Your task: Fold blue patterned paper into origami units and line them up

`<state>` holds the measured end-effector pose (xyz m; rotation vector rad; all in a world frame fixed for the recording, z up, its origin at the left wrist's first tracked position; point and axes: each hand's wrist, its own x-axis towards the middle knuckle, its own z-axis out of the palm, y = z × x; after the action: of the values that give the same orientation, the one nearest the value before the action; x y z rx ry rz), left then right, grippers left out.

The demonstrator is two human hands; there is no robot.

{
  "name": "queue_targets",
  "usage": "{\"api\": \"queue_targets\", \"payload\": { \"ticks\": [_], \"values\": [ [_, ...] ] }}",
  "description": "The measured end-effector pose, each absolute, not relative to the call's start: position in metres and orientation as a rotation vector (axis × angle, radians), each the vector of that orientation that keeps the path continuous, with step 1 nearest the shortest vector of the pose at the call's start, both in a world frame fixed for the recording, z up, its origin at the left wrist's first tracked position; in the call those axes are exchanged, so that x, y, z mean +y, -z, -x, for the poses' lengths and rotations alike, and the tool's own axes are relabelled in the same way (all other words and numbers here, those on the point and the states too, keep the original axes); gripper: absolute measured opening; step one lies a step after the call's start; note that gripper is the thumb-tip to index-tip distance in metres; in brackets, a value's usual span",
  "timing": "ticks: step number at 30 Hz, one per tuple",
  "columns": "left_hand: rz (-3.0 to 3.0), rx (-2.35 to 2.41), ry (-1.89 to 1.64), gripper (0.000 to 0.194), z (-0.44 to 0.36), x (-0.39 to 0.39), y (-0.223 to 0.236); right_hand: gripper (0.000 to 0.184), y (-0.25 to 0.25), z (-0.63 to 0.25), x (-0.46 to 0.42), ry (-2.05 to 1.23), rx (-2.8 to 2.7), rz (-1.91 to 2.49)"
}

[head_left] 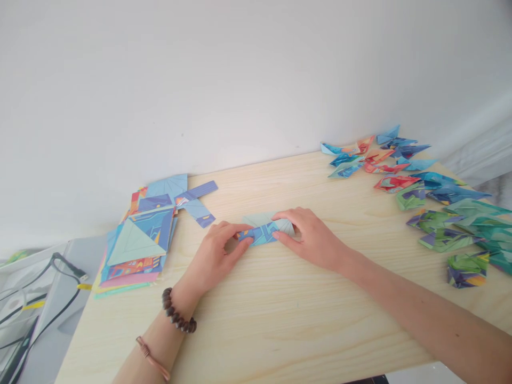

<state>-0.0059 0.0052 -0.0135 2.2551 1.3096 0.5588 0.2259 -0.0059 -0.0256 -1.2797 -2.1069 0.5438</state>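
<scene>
A partly folded sheet of origami paper [264,233], blue-patterned on one side and pale green on the other, lies at the middle of the wooden table. My left hand [222,250] pinches its left end between thumb and fingers. At its right end, my right hand [306,234] grips the paper, the thumb on the blue strip and the fingers over the pale part behind. Dark beads and a copper-coloured bangle circle my left wrist.
A stack of coloured paper [138,242] sits on the table's left side, with cut strips [196,194] behind it. Several folded paper boats [386,168] and other folded pieces [468,266] spread along the right. A white wall [240,80] borders the back; cables [60,266] lie beyond the left edge.
</scene>
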Motion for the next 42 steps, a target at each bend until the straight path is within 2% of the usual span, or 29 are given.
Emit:
{"api": "queue_targets", "payload": {
  "ticks": [6, 7, 10, 11, 15, 17, 19, 23, 29, 32, 34, 36, 39, 42],
  "values": [
    [-2.386, 1.278, -0.714, 0.015, 0.004, 0.006, 0.015, 0.009, 0.023, -0.234, -0.006, -0.586, -2.165, 1.114],
    [-2.412, 1.320, -0.700, 0.020, 0.004, 0.006, 0.017, 0.008, 0.022, -0.235, -0.006, -0.601, -2.189, 1.071],
    [-2.474, 1.389, -0.572, 0.052, 0.005, 0.006, 0.020, 0.007, 0.021, -0.236, -0.006, -0.645, -2.213, 1.008],
    [-2.490, 1.382, -0.525, 0.055, 0.006, 0.006, 0.020, 0.007, 0.021, -0.236, -0.007, -0.653, -2.203, 1.017],
    [-2.437, 1.337, -0.507, 0.024, 0.005, 0.005, 0.014, 0.012, 0.021, -0.233, -0.007, -0.642, -2.087, 1.202],
    [-2.380, 1.331, -0.560, 0.019, 0.004, 0.005, 0.011, 0.015, 0.021, -0.231, -0.008, -0.679, -2.002, 1.298],
    [-2.349, 1.320, -0.574, 0.019, 0.002, 0.005, 0.009, 0.021, 0.022, -0.231, -0.009, -0.729, -1.955, 1.344],
    [-2.273, 1.282, -0.580, 0.020, -0.001, 0.004, 0.007, 0.019, 0.022, -0.231, -0.010, -0.655, -1.956, 1.399],
    [-2.160, 1.519, -0.671, 0.018, 0.002, 0.003, 0.010, 0.034, 0.016, -0.236, -0.012, -0.648, -1.915, 1.346],
    [-2.216, 1.580, -0.691, 0.015, 0.002, 0.002, 0.011, 0.031, 0.016, -0.236, -0.013, -0.651, -1.904, 1.295],
    [-2.185, 1.601, -0.692, 0.012, 0.001, -0.001, 0.012, 0.022, 0.018, -0.236, -0.013, -0.620, -1.912, 1.303],
    [-2.097, 1.585, -0.678, 0.023, 0.000, -0.004, 0.012, 0.015, 0.019, -0.235, -0.012, -0.587, -1.949, 1.327],
    [-2.033, 1.537, -0.646, 0.033, -0.001, -0.008, 0.011, 0.019, 0.020, -0.235, -0.010, -0.577, -2.015, 1.345],
    [-2.109, 1.502, -0.617, 0.023, -0.001, -0.008, 0.010, 0.016, 0.018, -0.235, -0.010, -0.594, -2.037, 1.330]
  ]
}}
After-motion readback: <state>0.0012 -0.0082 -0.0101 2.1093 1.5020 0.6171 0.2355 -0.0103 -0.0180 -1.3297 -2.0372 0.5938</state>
